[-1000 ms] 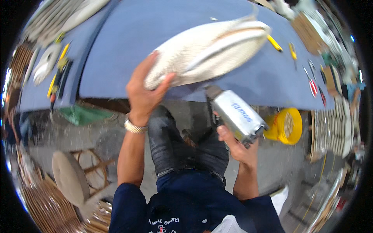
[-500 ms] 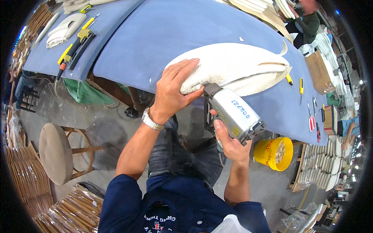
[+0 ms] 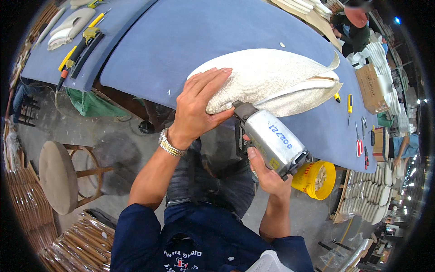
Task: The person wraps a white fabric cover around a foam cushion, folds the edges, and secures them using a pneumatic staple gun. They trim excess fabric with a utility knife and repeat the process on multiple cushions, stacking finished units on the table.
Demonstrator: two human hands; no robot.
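A curved cushion panel in cream woven fabric (image 3: 258,68) lies over the near edge of the blue-covered table. My left hand (image 3: 197,99) grips its left end, with the fingers flat on top and the thumb along the near edge. In my right hand (image 3: 269,177) is a grey staple gun (image 3: 274,129). Its nose meets the panel's near edge, close to my left thumb; whether it presses into the fabric I cannot tell. Toward the right end, a loose fabric flap (image 3: 312,102) hangs away from the panel, with a pale inner edge showing in the gap.
To the right lie a yellow-handled screwdriver (image 3: 350,106) and red-handled scissors (image 3: 359,147). A yellow bucket (image 3: 312,181) stands below the table edge. Another tool with a black and yellow body (image 3: 86,43) rests on the left table. A round stool (image 3: 59,177) is at lower left. A person works at far right.
The gap between flap and panel at the right end is wider, and the flap hangs lower. The staple gun has tilted slightly, its nose still by my left thumb. The whole view has shifted a little.
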